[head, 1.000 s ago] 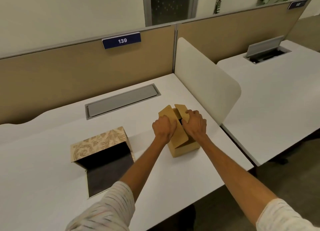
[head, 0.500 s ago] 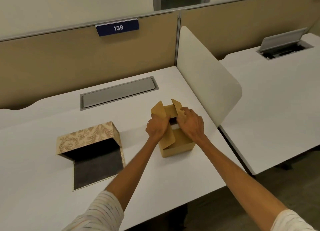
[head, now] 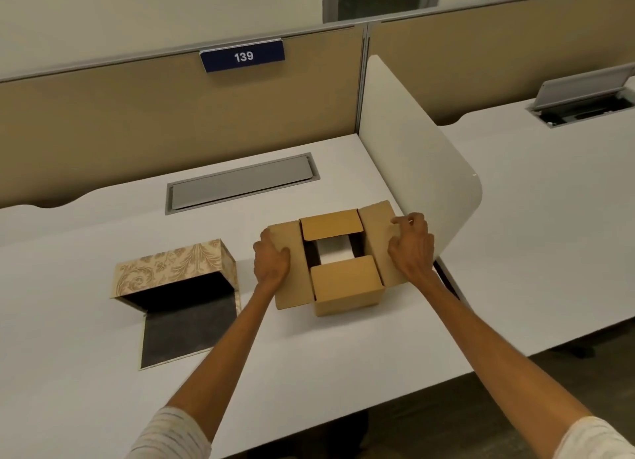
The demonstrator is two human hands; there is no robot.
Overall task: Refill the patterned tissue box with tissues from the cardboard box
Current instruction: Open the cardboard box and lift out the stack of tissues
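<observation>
A small brown cardboard box (head: 347, 286) stands on the white desk (head: 343, 355), its two long flaps spread flat to either side. My left hand (head: 271, 262) presses down the left flap and my right hand (head: 410, 249) holds down the right flap. The two short inner flaps are still folded in, and white tissues (head: 335, 252) show through the gap between them. To the left lies the patterned tissue box (head: 175, 269), beige with a leaf print, on its side with its dark-lined bottom panel hanging open onto the desk. Its inside looks dark.
A curved white divider panel (head: 412, 156) rises just right of the cardboard box. A grey cable hatch (head: 240, 183) is set in the desk behind. A tan partition with a blue "139" plate (head: 243, 57) closes the back. The desk's front edge runs close below my forearms.
My hands have pulled the cardboard box's two long flaps apart and flattened them outward, uncovering the inner flaps and the tissues. The view has tilted down slightly.
</observation>
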